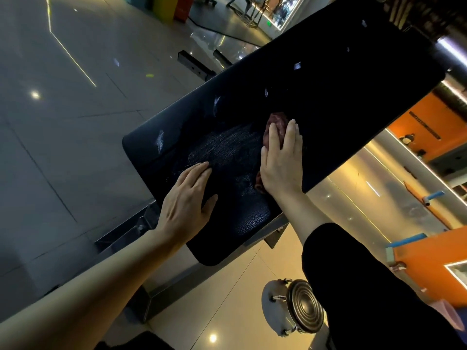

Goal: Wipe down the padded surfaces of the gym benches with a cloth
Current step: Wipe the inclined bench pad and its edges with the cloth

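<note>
A long black padded bench [316, 79] runs diagonally from lower left to upper right. Its near end shows damp wipe streaks and worn patches. My right hand [281, 160] lies flat with straight fingers on a dark reddish cloth [276, 121], pressing it onto the pad near the right edge. The cloth shows above my fingertips and below my palm; most of it is hidden under the hand. My left hand [188, 200] rests flat on the pad near its close end, fingers straight, holding nothing.
The bench's steel frame [141, 223] shows under the pad at the left. A weight plate on a small wheeled stand [300, 308] sits on the glossy tile floor below. Orange walls and shelving [429, 137] stand to the right. Other equipment [194, 65] lies beyond the bench.
</note>
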Demonstrator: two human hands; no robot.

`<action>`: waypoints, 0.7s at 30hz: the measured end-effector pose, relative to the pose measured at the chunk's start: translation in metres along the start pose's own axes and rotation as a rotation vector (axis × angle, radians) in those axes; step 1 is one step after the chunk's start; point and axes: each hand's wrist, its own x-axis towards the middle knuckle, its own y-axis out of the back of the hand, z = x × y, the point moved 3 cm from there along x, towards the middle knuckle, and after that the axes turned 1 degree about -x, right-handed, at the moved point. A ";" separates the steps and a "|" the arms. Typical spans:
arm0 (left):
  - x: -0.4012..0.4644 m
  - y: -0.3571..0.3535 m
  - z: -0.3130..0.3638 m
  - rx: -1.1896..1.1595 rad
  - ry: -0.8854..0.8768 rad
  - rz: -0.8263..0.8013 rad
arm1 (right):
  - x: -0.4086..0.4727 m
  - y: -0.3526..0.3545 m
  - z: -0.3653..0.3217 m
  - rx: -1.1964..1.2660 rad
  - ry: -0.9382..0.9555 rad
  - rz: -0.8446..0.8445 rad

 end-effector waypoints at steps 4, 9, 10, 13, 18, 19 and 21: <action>-0.012 0.004 -0.011 0.008 0.047 0.007 | -0.001 -0.008 -0.027 0.043 0.119 -0.056; -0.033 0.011 -0.035 0.029 0.139 0.003 | -0.018 -0.022 -0.095 0.096 0.277 -0.087; -0.038 0.012 -0.040 0.036 0.162 -0.002 | -0.023 -0.025 -0.108 0.109 0.305 -0.088; -0.050 0.017 -0.052 0.029 0.217 -0.025 | -0.039 -0.030 -0.136 0.162 0.367 -0.106; -0.065 0.023 -0.057 -0.020 0.236 -0.045 | -0.065 -0.025 -0.161 0.364 0.476 -0.173; -0.067 0.024 -0.058 -0.024 0.233 -0.045 | -0.069 -0.019 -0.160 0.407 0.482 -0.179; -0.069 0.026 -0.060 -0.024 0.232 -0.045 | -0.074 -0.003 -0.148 0.432 0.468 -0.129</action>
